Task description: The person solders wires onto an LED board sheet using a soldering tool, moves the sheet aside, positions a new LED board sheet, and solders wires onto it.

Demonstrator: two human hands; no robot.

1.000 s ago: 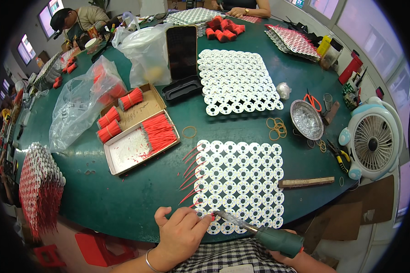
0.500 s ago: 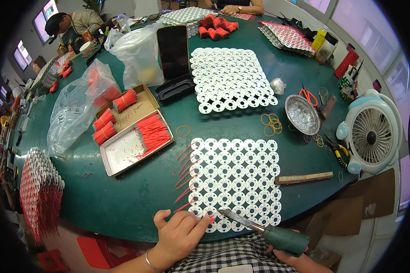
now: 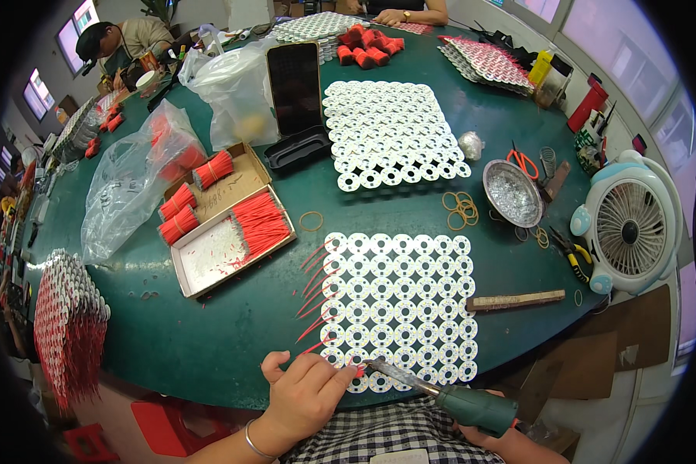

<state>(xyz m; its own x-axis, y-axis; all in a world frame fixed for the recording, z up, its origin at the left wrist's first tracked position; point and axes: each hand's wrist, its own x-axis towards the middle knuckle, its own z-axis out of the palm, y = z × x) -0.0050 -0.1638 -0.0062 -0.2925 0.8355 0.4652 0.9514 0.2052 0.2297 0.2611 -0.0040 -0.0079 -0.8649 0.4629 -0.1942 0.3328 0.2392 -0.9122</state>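
Observation:
My right hand point(image 3: 478, 438) is closed around the green handle of a soldering iron point(image 3: 472, 408). Its metal tip points left and reaches the lower-left discs of a white panel of round circuit boards point(image 3: 404, 312). Beside that tip, the fingers of my left hand point(image 3: 305, 396) are pinched together on short red wires point(image 3: 359, 373) at the panel's near edge. My palm and fingers partly hide those wires. Several red wires point(image 3: 314, 301) stick out leftward from the panel's left column of discs. Whether the tip touches a disc is too small to make out.
An open cardboard box point(image 3: 201, 267) of red wires stands left. Behind lie a stacked panel point(image 3: 387, 131), a phone point(image 3: 295, 89) and a plastic bag point(image 3: 135, 185). To the right are a metal bowl point(image 3: 513, 193), a wooden stick point(image 3: 518, 300), pliers point(image 3: 572, 255) and a fan point(image 3: 630, 228).
The soldering iron has shifted slightly left and down, its tip now closer to my left fingertips. My left hand stays almost in place, still pinching the red wires.

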